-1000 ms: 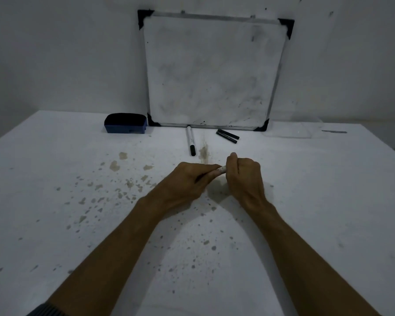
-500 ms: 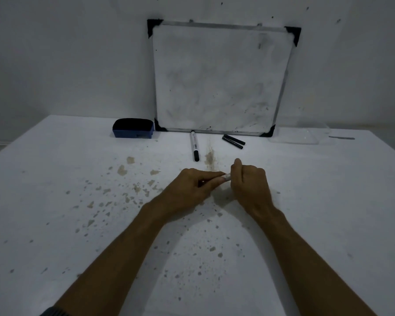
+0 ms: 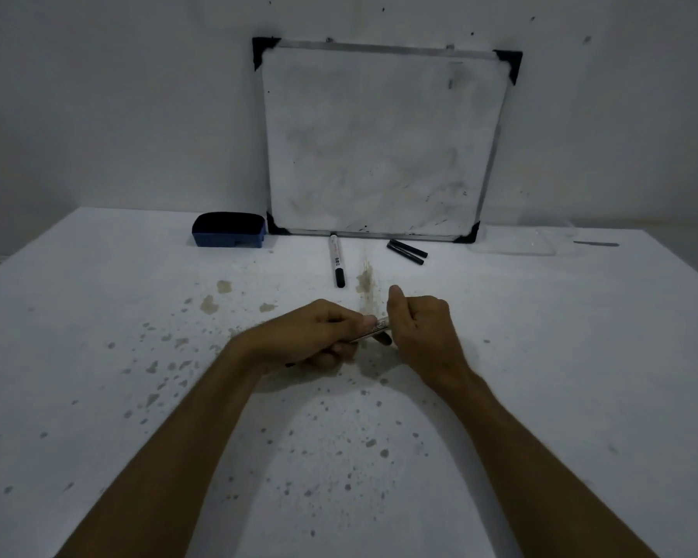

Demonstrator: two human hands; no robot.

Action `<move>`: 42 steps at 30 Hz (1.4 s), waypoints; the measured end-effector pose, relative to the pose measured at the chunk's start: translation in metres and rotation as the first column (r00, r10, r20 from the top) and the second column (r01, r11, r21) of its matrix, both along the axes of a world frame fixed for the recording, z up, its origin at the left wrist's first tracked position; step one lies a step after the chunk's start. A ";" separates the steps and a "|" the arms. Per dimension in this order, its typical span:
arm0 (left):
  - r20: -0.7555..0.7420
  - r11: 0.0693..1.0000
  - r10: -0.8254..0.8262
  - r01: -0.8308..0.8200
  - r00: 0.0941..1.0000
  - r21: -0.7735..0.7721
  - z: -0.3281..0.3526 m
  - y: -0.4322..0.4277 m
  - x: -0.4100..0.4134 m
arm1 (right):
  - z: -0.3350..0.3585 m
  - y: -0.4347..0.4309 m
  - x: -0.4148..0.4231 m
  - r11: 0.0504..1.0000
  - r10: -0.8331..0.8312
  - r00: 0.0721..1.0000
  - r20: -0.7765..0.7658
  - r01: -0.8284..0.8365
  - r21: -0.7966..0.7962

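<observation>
Fingers (image 3: 333,353) of the left hand (image 3: 311,336): curled round the barrel of a whiteboard marker (image 3: 376,329), with the thumb laid along the top. Fingers of the right hand (image 3: 424,328): closed over the marker's other end, with the thumb raised and pointed away from the body. Hid that end completely, so could not tell cap from barrel there. Met almost knuckle to knuckle, with only a short printed stretch of the marker visible between them. Held the marker a little above the surface (image 3: 97,336), tilted, higher toward the right hand. Hovered near the middle of the surface, just on the near side of a brown smear (image 3: 365,281), among scattered brownish spots.

Farther back: a second marker (image 3: 336,259), laid flat, black cap toward the person, far end at the bottom frame of a small whiteboard (image 3: 379,143); touching or just short of it, could not tell. Whiteboard: leaned against the wall (image 3: 117,106), fitted with black corner pieces, smudged grey across its face. Just left of it: a blue eraser (image 3: 229,231), dark felt upward. Right of the second marker: two short black sticks (image 3: 407,251), side by side, too small to identify. Beyond the whiteboard's right corner: a clear plastic tray (image 3: 520,241), faint against the white.
</observation>
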State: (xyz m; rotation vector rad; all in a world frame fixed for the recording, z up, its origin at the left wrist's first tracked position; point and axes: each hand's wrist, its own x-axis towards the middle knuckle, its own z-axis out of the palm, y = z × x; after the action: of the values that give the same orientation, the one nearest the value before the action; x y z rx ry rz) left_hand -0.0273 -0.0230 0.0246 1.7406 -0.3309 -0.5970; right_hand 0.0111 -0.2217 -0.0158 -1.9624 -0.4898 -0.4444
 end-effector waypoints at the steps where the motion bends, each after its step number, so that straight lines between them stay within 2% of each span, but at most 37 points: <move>1: -0.059 1.000 -0.019 0.018 0.998 -0.024 0.003 0.004 0.000 | 0.002 0.004 -0.003 0.999 -0.011 1.000 0.006 0.011 0.044; 5: -0.230 0.994 -0.097 0.085 0.968 -0.062 0.008 0.015 0.002 | 0.008 0.014 -0.013 0.992 -0.047 0.994 0.103 0.034 0.124; 8: -0.270 0.989 -0.148 0.143 0.952 -0.038 0.009 0.038 -0.001 | 0.015 -0.004 -0.003 0.938 -0.175 0.985 0.010 0.163 0.306; 9: -0.265 0.992 -0.123 0.112 0.956 -0.058 0.008 0.044 -0.002 | 0.016 -0.014 0.001 0.927 -0.195 0.979 -0.054 0.202 0.317; 12: -0.231 0.975 0.008 -0.059 0.973 -0.215 0.003 0.043 0.000 | 0.011 -0.025 0.006 0.967 -0.114 0.970 -0.215 0.157 0.198; 15: -0.200 0.943 0.045 -0.107 0.979 -0.314 -0.001 0.027 0.004 | 0.008 -0.020 0.009 0.994 -0.077 0.966 -0.246 0.094 0.058; 20: -0.201 0.866 0.162 -0.236 0.966 -0.441 -0.008 0.017 0.009 | 0.008 -0.028 0.012 0.999 -0.044 0.969 -0.243 0.044 -0.005; 25: -0.263 0.817 0.339 -0.422 0.903 -0.393 -0.012 -0.003 0.012 | 0.006 -0.024 0.011 0.985 -0.075 0.972 -0.223 0.037 -0.169; 30: -0.286 0.744 0.428 -0.514 0.858 -0.428 -0.011 -0.015 0.014 | 0.005 -0.023 0.011 0.964 -0.177 0.976 -0.124 0.147 -0.223; 33: -0.227 0.710 0.478 -0.526 0.848 -0.469 -0.013 -0.018 0.016 | 0.003 -0.022 0.007 0.949 -0.186 0.976 -0.114 0.148 -0.279; 35: -0.156 0.753 0.463 -0.480 0.873 -0.450 -0.015 -0.019 0.015 | 0.005 -0.021 0.004 0.957 -0.200 0.975 -0.096 0.173 -0.234; 37: -0.103 0.825 0.407 -0.414 0.908 -0.386 -0.016 -0.019 0.011 | 0.011 -0.021 0.001 0.986 -0.167 0.978 -0.122 0.163 -0.044; 40: 0.041 0.908 0.361 -0.341 0.932 -0.243 -0.015 -0.020 0.008 | 0.024 -0.023 -0.002 0.980 0.058 0.969 -0.240 -0.009 0.201; 42: 0.141 0.933 0.339 -0.314 0.930 -0.173 -0.013 -0.021 0.007 | 0.025 -0.024 -0.005 0.972 0.171 0.953 -0.252 -0.122 0.199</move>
State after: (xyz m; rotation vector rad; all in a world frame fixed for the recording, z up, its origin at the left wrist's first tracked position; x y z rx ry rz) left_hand -0.0206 -0.0445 0.0117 1.6587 -0.1887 -0.1778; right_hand 0.0066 -0.2454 0.0096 -1.7612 -0.4029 -0.1202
